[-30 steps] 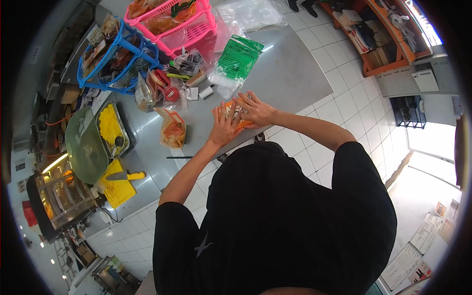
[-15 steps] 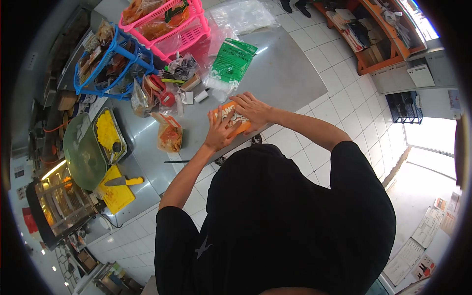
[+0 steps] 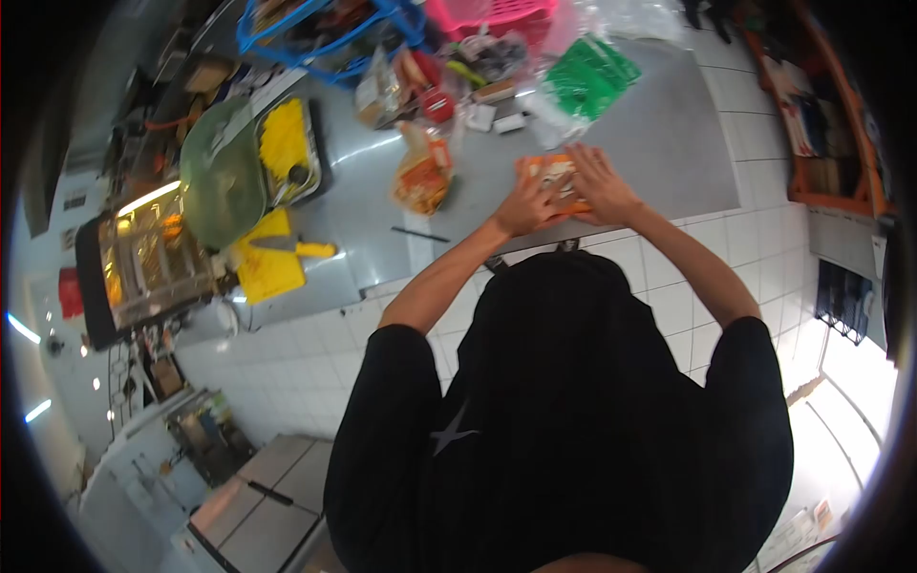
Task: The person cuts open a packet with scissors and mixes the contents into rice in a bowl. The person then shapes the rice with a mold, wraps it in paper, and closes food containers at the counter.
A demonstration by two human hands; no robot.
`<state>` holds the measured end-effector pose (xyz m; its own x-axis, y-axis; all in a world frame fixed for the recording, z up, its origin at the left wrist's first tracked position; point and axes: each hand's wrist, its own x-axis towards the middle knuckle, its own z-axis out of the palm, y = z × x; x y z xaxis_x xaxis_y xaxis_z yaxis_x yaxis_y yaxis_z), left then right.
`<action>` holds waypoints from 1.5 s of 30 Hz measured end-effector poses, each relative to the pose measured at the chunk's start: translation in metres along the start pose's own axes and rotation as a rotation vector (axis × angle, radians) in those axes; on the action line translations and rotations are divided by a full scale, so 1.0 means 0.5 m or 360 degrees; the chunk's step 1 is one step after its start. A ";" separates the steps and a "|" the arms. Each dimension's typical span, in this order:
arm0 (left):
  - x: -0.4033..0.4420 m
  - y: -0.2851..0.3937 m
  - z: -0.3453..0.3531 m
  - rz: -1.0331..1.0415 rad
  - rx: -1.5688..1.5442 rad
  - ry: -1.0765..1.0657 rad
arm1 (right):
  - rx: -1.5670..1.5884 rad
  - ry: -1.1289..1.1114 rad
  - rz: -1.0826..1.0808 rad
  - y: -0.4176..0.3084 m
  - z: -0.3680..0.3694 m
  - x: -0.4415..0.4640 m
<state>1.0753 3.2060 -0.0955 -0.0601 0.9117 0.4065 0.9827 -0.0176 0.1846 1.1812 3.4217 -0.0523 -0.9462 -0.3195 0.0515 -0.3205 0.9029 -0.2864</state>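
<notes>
A flat orange packet (image 3: pixel 554 173) with pale lettering, blurred now, lies near the steel table's front edge. My left hand (image 3: pixel 525 203) grips its left side, with the fingers bent round that corner. Across its right part my right hand (image 3: pixel 602 188) rests with fingers stretched out and flat. Left of the hands sits a clear bag of reddish-orange food (image 3: pixel 422 183). A thin dark stick (image 3: pixel 420 234) lies in front of that bag. Beyond the packet is a green plastic packet (image 3: pixel 589 78).
Blue (image 3: pixel 382 43) and pink (image 3: pixel 501 11) baskets stand at the back of the steel table (image 3: pixel 669 143). To the left are a tray of yellow food (image 3: pixel 287 143), a green lid (image 3: pixel 222 181) and a yellow board (image 3: pixel 270 272) with a yellow-handled knife (image 3: pixel 310 249) on it.
The view has swung, so the table and hands appear farther right and higher. Both hands stay on the orange packet, the right one flat across it.
</notes>
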 end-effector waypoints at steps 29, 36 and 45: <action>-0.001 -0.002 -0.013 -0.0028 -0.0166 -0.0312 | 0.0219 -0.0334 -0.0133 -0.004 -0.062 0.025; 0.033 0.000 -0.047 0.0030 -0.0144 -0.0654 | 0.0299 -0.0521 0.0072 -0.015 -0.103 0.033; -0.013 -0.004 0.001 -0.0101 -0.0331 -0.0298 | -0.0124 -0.0305 0.0200 -0.107 -0.118 0.101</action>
<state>1.0737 3.2005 -0.0990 -0.0680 0.9732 0.2196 0.9197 -0.0242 0.3919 1.1478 3.3741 0.0222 -0.9554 -0.2452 -0.1648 -0.2103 0.9562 -0.2037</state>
